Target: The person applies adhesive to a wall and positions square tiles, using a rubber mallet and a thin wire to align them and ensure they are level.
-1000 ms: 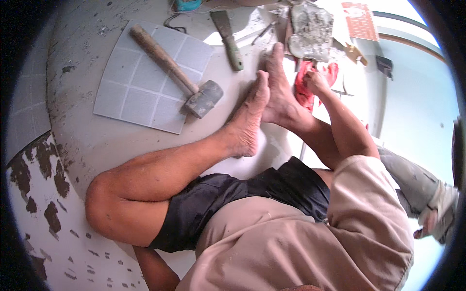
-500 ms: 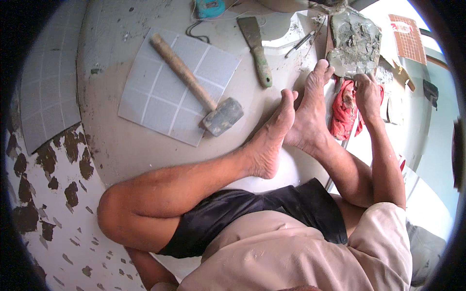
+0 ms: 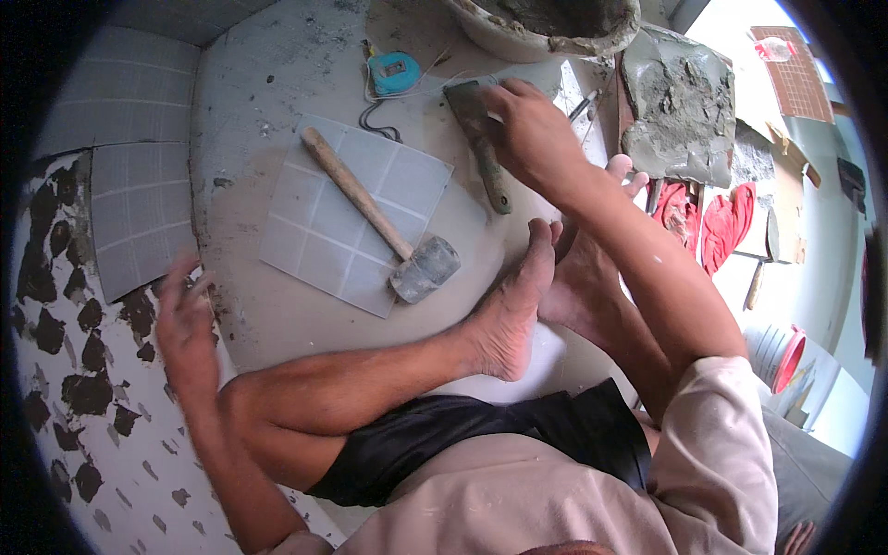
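My right hand point(image 3: 536, 134) reaches over the putty knife point(image 3: 486, 153); its fingers curl at the neck, where the blade meets the green handle. The putty knife lies flat on the floor. Beside the left wall, my left hand point(image 3: 187, 324) is raised, its fingers apart and blurred, nothing visible in it. It is close to the lower edge of a grey wall tile point(image 3: 139, 222). Between my hands a loose grey tile point(image 3: 310, 222) lies on the floor, with a wooden-handled mallet point(image 3: 370, 208) resting across it.
A blue tape measure point(image 3: 394, 72) lies beyond the tile, near a mortar bucket point(image 3: 555, 42). Mortar covers a board point(image 3: 680, 111) at the far right, with red cloth point(image 3: 729, 227) below it. A trowel point(image 3: 772, 236) and white tub point(image 3: 775, 354) are farther right. My bare feet point(image 3: 509, 324) are midway.
My right hand has moved left from beside the mortar board to the putty knife. My left hand has come into view by the wall. The view has shifted, showing more of the bucket.
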Demonstrator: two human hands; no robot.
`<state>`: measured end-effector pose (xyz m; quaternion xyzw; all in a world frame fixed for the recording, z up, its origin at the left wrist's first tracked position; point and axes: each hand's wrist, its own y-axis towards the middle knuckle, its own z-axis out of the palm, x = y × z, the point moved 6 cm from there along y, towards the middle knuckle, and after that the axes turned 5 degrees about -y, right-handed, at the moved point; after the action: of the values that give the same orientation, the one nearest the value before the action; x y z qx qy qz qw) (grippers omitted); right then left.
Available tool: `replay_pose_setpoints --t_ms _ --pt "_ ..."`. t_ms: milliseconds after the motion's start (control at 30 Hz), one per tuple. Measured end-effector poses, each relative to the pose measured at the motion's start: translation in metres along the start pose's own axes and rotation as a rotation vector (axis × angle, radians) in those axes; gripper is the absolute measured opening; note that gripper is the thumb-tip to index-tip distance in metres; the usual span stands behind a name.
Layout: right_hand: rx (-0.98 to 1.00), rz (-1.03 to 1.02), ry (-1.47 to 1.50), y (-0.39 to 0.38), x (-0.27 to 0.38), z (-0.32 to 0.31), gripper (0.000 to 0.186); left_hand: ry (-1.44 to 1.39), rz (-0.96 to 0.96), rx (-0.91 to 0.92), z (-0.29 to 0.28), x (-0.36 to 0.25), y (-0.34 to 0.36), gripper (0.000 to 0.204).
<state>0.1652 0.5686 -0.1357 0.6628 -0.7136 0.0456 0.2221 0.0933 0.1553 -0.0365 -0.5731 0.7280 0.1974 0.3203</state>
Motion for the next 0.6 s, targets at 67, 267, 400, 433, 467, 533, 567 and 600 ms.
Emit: replay_pose_setpoints --t_ms 67,267,400,433,467,533,567,600 --pt "-0.073 0.212 0.064 0.035 0.001 0.028 0.030 0.048 0.042 0.152 0.035 -0.033 0.007 0.036" --pt "-0.109 0.920 1.354 0.049 0.005 0.051 0.033 0.075 0.220 0.319 0.144 -0.067 0.020 0.028" --pt "-0.518 0.766 1.939 0.021 -0.002 0.011 0.052 0.069 0.415 0.293 0.190 -0.092 0.056 0.023" --pt "-0.507 0.704 1.992 0.021 0.002 -0.002 0.048 0.085 0.477 0.231 0.189 -0.101 0.073 0.021" --pt "-0.505 0.662 1.984 0.013 -0.010 -0.011 0.044 0.046 0.540 0.186 0.214 -0.102 0.090 0.020" --pt "-0.487 0.730 2.126 0.003 -0.028 -0.020 0.039 0.118 0.643 0.054 0.242 -0.115 0.118 0.020" --pt "-0.589 0.824 2.161 0.002 -0.030 -0.024 0.022 0.207 0.652 0.013 0.255 -0.108 0.139 0.019" --pt "-0.681 0.721 1.950 0.003 -0.037 -0.035 0.027 0.292 0.661 -0.026 0.267 -0.103 0.152 0.019"
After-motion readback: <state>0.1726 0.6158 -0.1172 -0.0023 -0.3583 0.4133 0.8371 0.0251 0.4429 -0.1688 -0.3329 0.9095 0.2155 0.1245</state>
